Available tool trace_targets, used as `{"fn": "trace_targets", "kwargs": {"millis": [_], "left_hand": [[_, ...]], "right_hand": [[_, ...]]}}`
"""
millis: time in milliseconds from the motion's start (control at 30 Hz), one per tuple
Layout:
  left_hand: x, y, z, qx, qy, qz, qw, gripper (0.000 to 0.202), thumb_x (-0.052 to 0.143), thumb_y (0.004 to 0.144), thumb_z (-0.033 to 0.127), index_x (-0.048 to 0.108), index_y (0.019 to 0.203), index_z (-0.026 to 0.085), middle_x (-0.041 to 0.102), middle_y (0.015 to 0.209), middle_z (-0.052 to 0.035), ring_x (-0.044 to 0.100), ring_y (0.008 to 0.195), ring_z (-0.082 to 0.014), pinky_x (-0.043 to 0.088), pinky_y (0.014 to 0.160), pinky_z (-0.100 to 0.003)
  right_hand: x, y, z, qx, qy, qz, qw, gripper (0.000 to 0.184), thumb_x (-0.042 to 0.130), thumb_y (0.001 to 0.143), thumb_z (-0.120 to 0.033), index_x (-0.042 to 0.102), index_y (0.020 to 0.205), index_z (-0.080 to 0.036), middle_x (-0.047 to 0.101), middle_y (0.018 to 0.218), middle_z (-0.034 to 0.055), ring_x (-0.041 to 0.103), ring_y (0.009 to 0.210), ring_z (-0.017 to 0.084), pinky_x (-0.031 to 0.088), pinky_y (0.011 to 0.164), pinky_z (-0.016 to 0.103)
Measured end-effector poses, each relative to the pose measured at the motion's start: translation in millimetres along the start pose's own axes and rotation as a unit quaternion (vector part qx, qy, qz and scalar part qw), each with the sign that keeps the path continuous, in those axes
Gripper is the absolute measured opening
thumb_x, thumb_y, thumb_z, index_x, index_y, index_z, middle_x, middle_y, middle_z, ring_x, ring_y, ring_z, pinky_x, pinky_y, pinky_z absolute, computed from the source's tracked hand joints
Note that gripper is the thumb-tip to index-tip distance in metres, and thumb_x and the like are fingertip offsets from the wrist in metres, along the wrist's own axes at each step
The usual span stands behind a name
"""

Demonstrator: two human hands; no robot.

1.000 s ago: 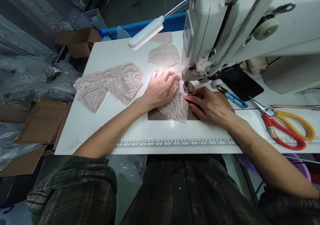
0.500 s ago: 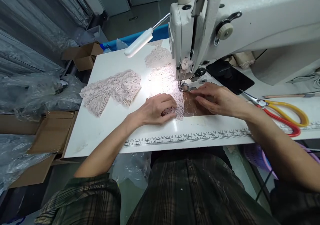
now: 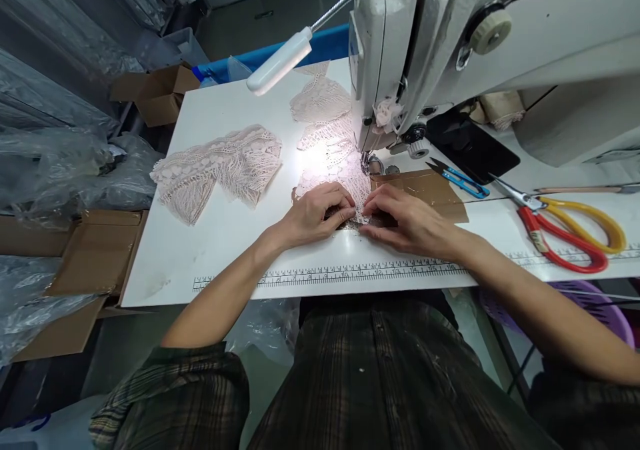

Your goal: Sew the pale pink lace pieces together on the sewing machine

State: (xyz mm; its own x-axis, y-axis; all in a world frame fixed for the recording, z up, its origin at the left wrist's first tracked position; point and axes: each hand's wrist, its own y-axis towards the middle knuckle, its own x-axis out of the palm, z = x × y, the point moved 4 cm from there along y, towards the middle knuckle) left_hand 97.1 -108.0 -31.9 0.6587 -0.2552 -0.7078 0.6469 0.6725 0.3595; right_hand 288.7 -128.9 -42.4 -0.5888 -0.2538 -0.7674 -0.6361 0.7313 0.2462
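A pale pink lace strip lies on the white sewing table and runs under the presser foot of the white sewing machine. A brown paper piece lies beneath the lace. My left hand and my right hand meet at the lace's near end, both with fingers closed in a pinch on its edge. The very end of the lace is hidden under my fingers.
A second lace piece lies at the left. Blue thread snips and red-and-yellow scissors lie at the right. A lamp hangs over the table. A ruler runs along the front edge. Cardboard boxes stand at the left.
My hands have drawn back from the needle toward the front edge. They have come together and now pinch the lace's near end. The right hand has left the brown paper.
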Motion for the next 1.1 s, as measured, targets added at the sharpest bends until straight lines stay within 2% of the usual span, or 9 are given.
{"fn": "trace_targets", "kwargs": {"millis": [67,167,300,433,567,700,800,967,1100], "left_hand": [[-1.1,0,1,0.027,0.013,0.017,0.999,0.024,0.065,0.099,0.038,0.069,0.092,0.016,0.074,0.101,-0.0098,0.07,0.089,-0.0177,0.06,0.078,-0.035],[-0.1,-1,3,0.077,0.073,0.014,0.994,0.033,0.073,0.094,0.047,0.07,0.105,0.017,0.076,0.109,-0.0116,0.072,0.098,-0.0213,0.06,0.087,-0.043],[0.1,-3,7,0.103,0.12,0.033,0.987,0.015,0.059,0.102,0.024,0.07,0.098,0.017,0.078,0.108,-0.0097,0.074,0.097,-0.018,0.063,0.084,-0.039],[-4.4,-5,13,0.13,0.132,0.087,0.979,0.011,0.06,0.099,0.015,0.068,0.092,0.015,0.079,0.11,-0.0116,0.076,0.102,-0.0182,0.067,0.084,-0.036],[-1.0,-4,13,0.161,0.141,0.07,0.974,0.009,0.062,0.097,0.014,0.068,0.091,0.015,0.08,0.108,-0.0101,0.077,0.099,-0.0174,0.067,0.094,-0.041],[6.1,-3,10,0.162,0.139,0.047,0.976,0.01,0.061,0.099,0.018,0.069,0.093,0.015,0.08,0.106,-0.0094,0.077,0.096,-0.0166,0.068,0.093,-0.041],[11.6,-3,9,0.15,0.139,0.026,0.978,0.012,0.06,0.1,0.019,0.071,0.095,0.016,0.08,0.103,-0.0074,0.077,0.096,-0.0165,0.068,0.093,-0.041],[13.8,-4,11,0.166,0.156,0.032,0.973,0.011,0.061,0.1,0.015,0.071,0.097,0.015,0.08,0.101,-0.0069,0.077,0.094,-0.0161,0.068,0.091,-0.037],[14.7,-7,15,0.198,0.175,0.021,0.964,0.01,0.062,0.099,0.014,0.071,0.102,0.013,0.079,0.102,-0.0084,0.077,0.095,-0.0164,0.067,0.092,-0.036]], "right_hand": [[2,2,0,-0.005,-0.002,0.022,1.0,0.023,0.053,0.101,-0.036,0.064,0.096,-0.017,0.068,0.103,0.0115,0.064,0.092,0.019,0.053,0.08,0.035],[-2,2,-1,-0.016,0.031,0.068,0.997,0.018,0.055,0.1,-0.032,0.063,0.092,-0.017,0.069,0.098,0.0092,0.064,0.087,0.017,0.053,0.077,0.032],[-13,-3,3,0.014,0.044,0.097,0.994,0.017,0.057,0.099,-0.031,0.065,0.101,-0.017,0.067,0.096,0.007,0.063,0.082,0.015,0.054,0.075,0.031],[-8,-12,2,-0.002,-0.078,0.052,0.996,0.03,0.052,0.1,-0.033,0.07,0.121,-0.019,0.064,0.112,0.013,0.061,0.102,0.023,0.053,0.09,0.042],[0,-18,-3,-0.024,-0.16,0.024,0.987,0.036,0.05,0.101,-0.034,0.073,0.125,-0.023,0.064,0.116,0.0152,0.057,0.106,0.028,0.05,0.09,0.048],[-14,-9,3,-0.037,-0.081,-0.022,0.996,0.036,0.052,0.099,-0.035,0.074,0.127,-0.025,0.067,0.119,0.0129,0.062,0.108,0.025,0.053,0.091,0.043],[-30,8,18,-0.02,-0.007,-0.072,0.997,0.035,0.05,0.099,-0.032,0.076,0.12,-0.024,0.072,0.109,0.0077,0.067,0.091,0.018,0.054,0.083,0.032],[-36,21,46,0.039,-0.055,-0.014,0.998,0.041,0.051,0.094,-0.032,0.075,0.126,-0.02,0.071,0.109,0.0103,0.065,0.086,0.018,0.052,0.081,0.033],[-24,13,43,0.004,-0.075,0.031,0.997,0.042,0.05,0.094,-0.029,0.075,0.127,-0.027,0.068,0.117,0.0099,0.062,0.093,0.018,0.052,0.082,0.033]]}}
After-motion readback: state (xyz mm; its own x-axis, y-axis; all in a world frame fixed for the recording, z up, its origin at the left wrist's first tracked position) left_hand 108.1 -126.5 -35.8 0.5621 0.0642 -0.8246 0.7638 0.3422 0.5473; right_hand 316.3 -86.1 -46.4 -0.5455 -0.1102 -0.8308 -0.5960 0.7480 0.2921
